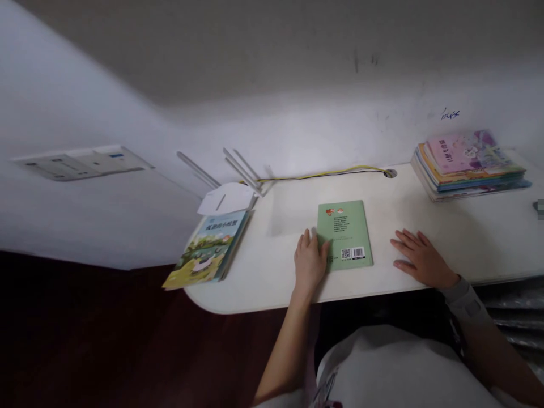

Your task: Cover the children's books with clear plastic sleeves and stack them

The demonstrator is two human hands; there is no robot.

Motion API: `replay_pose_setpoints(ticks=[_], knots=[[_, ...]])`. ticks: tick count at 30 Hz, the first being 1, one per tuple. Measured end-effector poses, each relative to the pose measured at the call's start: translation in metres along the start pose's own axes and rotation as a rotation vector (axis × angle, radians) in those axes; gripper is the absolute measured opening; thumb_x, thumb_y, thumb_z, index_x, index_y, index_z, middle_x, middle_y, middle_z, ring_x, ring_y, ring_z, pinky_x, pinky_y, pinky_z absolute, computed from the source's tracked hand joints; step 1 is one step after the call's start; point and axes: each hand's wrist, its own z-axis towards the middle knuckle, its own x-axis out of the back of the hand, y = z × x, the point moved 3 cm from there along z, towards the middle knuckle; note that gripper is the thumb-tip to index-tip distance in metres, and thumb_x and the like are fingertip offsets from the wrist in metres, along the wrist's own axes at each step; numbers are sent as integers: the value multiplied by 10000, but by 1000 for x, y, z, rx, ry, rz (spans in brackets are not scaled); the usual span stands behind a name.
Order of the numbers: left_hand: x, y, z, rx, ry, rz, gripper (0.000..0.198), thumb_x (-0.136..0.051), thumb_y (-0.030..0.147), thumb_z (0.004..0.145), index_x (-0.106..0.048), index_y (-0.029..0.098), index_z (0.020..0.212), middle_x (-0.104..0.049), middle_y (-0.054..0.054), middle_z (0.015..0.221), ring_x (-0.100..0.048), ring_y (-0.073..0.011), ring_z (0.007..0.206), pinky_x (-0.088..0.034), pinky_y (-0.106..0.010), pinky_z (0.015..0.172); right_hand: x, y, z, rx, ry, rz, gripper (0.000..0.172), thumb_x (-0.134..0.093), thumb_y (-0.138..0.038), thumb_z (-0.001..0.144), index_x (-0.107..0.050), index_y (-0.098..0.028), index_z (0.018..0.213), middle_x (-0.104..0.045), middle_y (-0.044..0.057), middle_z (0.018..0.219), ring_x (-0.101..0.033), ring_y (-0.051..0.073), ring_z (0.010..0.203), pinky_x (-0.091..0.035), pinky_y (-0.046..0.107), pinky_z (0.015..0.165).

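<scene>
A thin green book (345, 235) lies flat on the white desk (272, 272), with small print, a QR code and a barcode facing up. My left hand (310, 259) rests at its left edge, fingers spread and the thumb touching the cover. To the right of the book, apart from it, my right hand (423, 260) lies palm down on the desk with its fingers spread. Neither hand grips anything. A grey band circles my right wrist.
Picture books (208, 249) lie at the desk's left edge, overhanging it slightly. Behind them stands a white router (229, 198) with several antennas. A yellow cable (323, 174) runs along the wall to a hole (390, 173). A stack of books (471, 164) sits at the back right.
</scene>
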Motion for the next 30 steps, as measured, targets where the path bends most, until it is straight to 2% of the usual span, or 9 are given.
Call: replay_pose_setpoints(ticks=[3, 5, 7, 9, 13, 18, 21, 26, 30], knots=[[12, 2, -1, 66, -9, -276, 438, -512, 404, 884, -572, 124, 1216, -430, -186, 1458, -350, -330, 1377, -297, -541, 1115, -1, 1, 0, 2, 1, 3, 519, -420, -461, 942, -446, -215, 1398, -421, 116, 1482, -358, 276, 1376, -311, 523, 1069], [20, 13, -4, 80, -64, -600, 557, -510, 464, 883, -483, 154, 1346, -419, -167, 1473, -375, -313, 1368, -318, -513, 1112, -1, 1, 0, 5, -2, 10, 518, -420, -461, 941, -443, -221, 1400, -422, 117, 1481, -361, 275, 1374, -308, 526, 1071], [25, 33, -9, -16, -152, -902, 647, -476, 503, 895, -346, 198, 1452, -363, -147, 1512, -382, -296, 1367, -359, -479, 1093, -2, 1, 0, -3, 6, 25, 514, -423, -455, 939, -450, -216, 1393, -416, 124, 1484, -361, 272, 1375, -311, 514, 1074], [26, 58, -13, -171, -177, -974, 709, -496, 477, 894, -221, 241, 1504, -243, -115, 1569, -297, -281, 1413, -345, -448, 1112, -1, 4, 1, -63, 51, 41, 505, -413, -436, 943, -465, -187, 1380, -415, 146, 1480, -358, 271, 1377, -325, 493, 1075], [9, 101, -14, -434, 21, -585, 820, -518, 200, 886, -15, 296, 1526, -73, -56, 1609, -86, -249, 1468, -185, -463, 1186, -2, 12, -1, -248, 148, 21, 507, -368, -393, 957, -487, -87, 1344, -466, 213, 1421, -405, 291, 1344, -353, 483, 1068], [-27, 130, -17, -694, 122, -138, 762, -330, -22, 871, -48, 238, 1530, -251, -117, 1560, -118, -256, 1457, -240, -530, 1155, -5, 13, 0, -253, 116, -24, 497, -345, -355, 966, -518, -31, 1300, -500, 232, 1385, -424, 302, 1329, -359, 471, 1078], [-40, 139, -20, -713, 64, 110, 638, -319, 33, 911, -158, 149, 1518, -353, -162, 1505, -140, -279, 1448, -214, -578, 1147, -5, 13, 1, -251, 110, -25, 488, -335, -343, 968, -513, -43, 1309, -496, 229, 1390, -418, 298, 1335, -360, 478, 1078], [-57, 151, -23, -760, -143, 261, 579, -278, 40, 908, -217, 29, 1483, -272, -228, 1519, -161, -270, 1443, -274, -498, 1148, -6, 15, 0, -250, 78, -12, 498, -342, -303, 954, -461, -41, 1360, -466, 220, 1420, -393, 301, 1351, -343, 476, 1097], [-71, 156, -27, -688, -272, 340, 563, -298, 48, 906, -287, 55, 1468, -352, -235, 1482, -242, -322, 1419, -320, -569, 1101, -7, 16, -1, -255, 76, 20, 566, -364, -233, 920, -321, -64, 1458, -433, 194, 1453, -348, 291, 1378, -325, 478, 1113]])
